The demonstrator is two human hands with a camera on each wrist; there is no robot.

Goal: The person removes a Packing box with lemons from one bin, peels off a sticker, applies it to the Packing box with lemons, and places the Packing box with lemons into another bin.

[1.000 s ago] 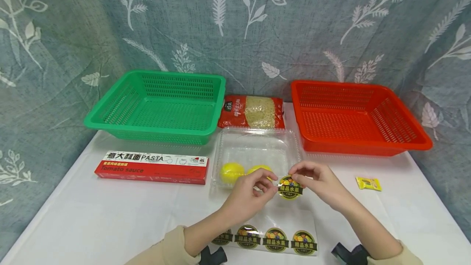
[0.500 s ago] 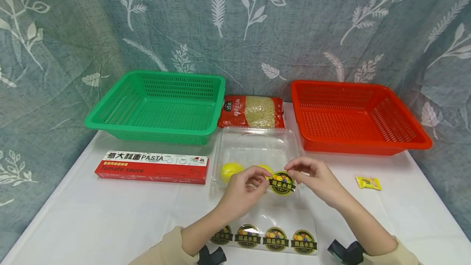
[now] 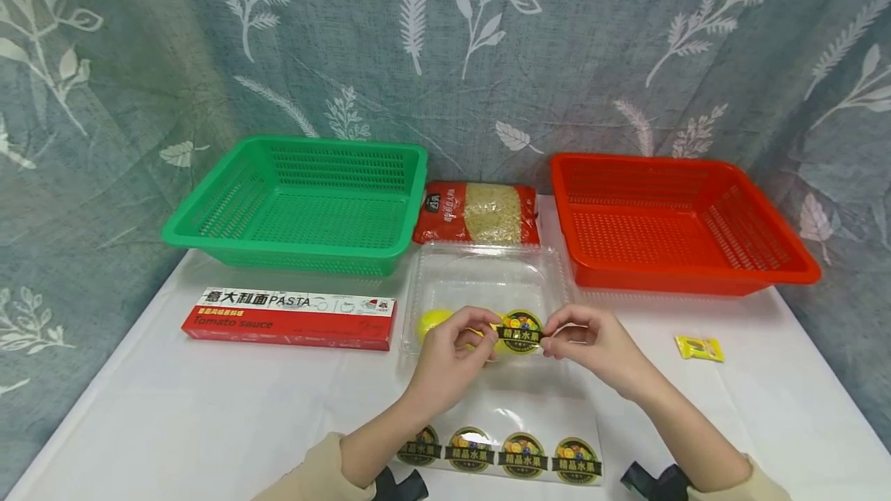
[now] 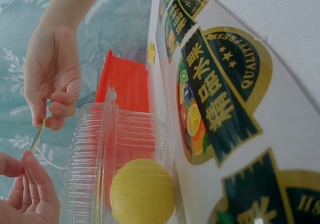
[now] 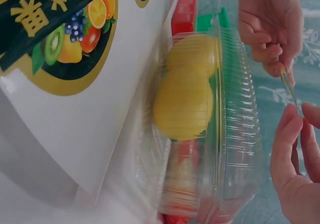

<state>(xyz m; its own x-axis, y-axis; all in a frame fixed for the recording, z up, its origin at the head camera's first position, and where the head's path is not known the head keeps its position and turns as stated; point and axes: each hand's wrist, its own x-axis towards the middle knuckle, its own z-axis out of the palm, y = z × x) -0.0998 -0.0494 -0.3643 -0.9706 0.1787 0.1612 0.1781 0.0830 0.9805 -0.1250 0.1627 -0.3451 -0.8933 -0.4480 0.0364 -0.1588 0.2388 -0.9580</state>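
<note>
A white cloth-covered table (image 3: 209, 424) stands before a grey-blue curtain printed with pale leaves (image 3: 445, 45). At the back left of the table sits a wide green slotted plastic basket (image 3: 295, 203) and at the back right a matching red slotted plastic basket (image 3: 678, 223); nothing shows inside either one. Between the baskets lies a red-edged clear bag of small pale pasta (image 3: 479, 213), and in front of the green basket lies a long red and white cardboard pasta box (image 3: 291, 318). Just in front of the pasta bag is a clear plastic clamshell box (image 3: 487, 281) with its lid closed, holding two round yellow lemons (image 3: 433, 322); the right wrist view shows them side by side against the near wall. Near the table's front edge lies a clear backing sheet with four round black and gold fruit stickers (image 3: 504, 451) in a row. A small yellow sachet (image 3: 698, 347) lies well apart on the right. The left hand (image 3: 448, 350) and the right hand (image 3: 592, 342) together hold one more round black and gold fruit sticker (image 3: 520, 331) stretched between them, just above the near part of the clamshell lid: the left thumb and fingers pinch its left edge, the right thumb and forefinger pinch its right edge, and the other fingers of both hands are loosely curled.
</note>
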